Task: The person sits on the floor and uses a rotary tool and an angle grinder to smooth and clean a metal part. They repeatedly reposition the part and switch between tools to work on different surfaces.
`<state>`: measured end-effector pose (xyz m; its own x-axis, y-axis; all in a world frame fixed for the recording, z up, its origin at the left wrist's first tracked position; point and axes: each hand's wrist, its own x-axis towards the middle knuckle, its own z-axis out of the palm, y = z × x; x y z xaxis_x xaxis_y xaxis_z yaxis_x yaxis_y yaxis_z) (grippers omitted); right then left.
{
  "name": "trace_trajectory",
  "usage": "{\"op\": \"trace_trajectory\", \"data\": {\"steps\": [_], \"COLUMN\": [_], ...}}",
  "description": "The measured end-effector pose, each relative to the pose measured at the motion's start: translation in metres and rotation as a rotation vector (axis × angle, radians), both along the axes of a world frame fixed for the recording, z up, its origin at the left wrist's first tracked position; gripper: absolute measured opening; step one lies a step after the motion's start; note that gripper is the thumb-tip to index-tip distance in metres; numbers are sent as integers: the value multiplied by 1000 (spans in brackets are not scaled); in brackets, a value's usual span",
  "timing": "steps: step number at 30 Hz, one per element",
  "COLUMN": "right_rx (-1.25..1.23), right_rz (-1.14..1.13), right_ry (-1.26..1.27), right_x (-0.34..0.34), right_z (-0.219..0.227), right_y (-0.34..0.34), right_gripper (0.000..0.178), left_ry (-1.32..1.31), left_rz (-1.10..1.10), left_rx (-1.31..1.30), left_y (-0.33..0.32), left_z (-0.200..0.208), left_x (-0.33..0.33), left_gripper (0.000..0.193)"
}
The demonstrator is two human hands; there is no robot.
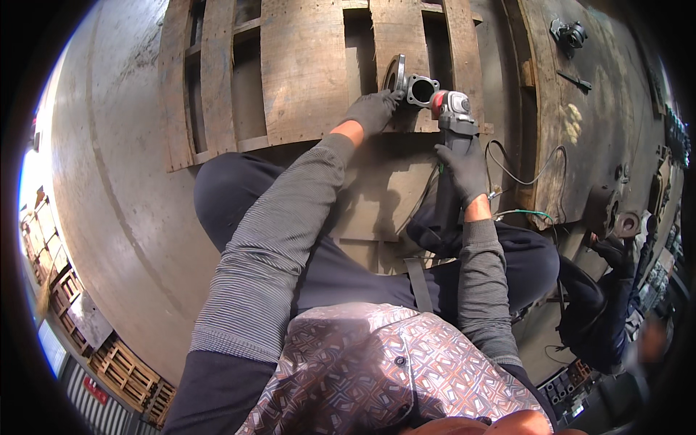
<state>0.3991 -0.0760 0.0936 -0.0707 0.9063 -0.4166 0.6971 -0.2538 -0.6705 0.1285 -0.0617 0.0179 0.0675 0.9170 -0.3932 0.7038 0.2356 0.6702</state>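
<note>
My left hand, in a dark glove, grips a grey flanged metal fitting on the wooden pallet. The fitting has a round flange on its left and a squarish flange with a large round hole facing me. My right hand, also gloved, is closed around the body of an angle grinder. The grinder's red disc is at the fitting's right edge; I cannot tell whether they touch. Part of the left fingers is hidden behind the fitting.
A thick wooden board lies to the right, with a dark metal part on it. A thin cable loops beside the grinder. Another person works at the far right near round metal castings. Stacked pallets stand lower left.
</note>
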Motion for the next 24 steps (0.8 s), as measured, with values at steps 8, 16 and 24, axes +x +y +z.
{"op": "trace_trajectory", "data": {"steps": [8, 16, 24], "right_rx": [-70, 36, -120], "right_rz": [59, 14, -45], "right_ry": [10, -82, 49], "right_x": [-20, -42, -34], "right_z": [11, 29, 22], "right_y": [17, 22, 36], "right_gripper": [88, 82, 79], "left_ry": [1, -81, -7], "left_rz": [-85, 34, -83], "left_rx": [-8, -171, 166], "left_y": [-4, 2, -7], "left_z": [13, 28, -9], "left_x": [-4, -4, -6], "left_gripper": [44, 45, 44]}}
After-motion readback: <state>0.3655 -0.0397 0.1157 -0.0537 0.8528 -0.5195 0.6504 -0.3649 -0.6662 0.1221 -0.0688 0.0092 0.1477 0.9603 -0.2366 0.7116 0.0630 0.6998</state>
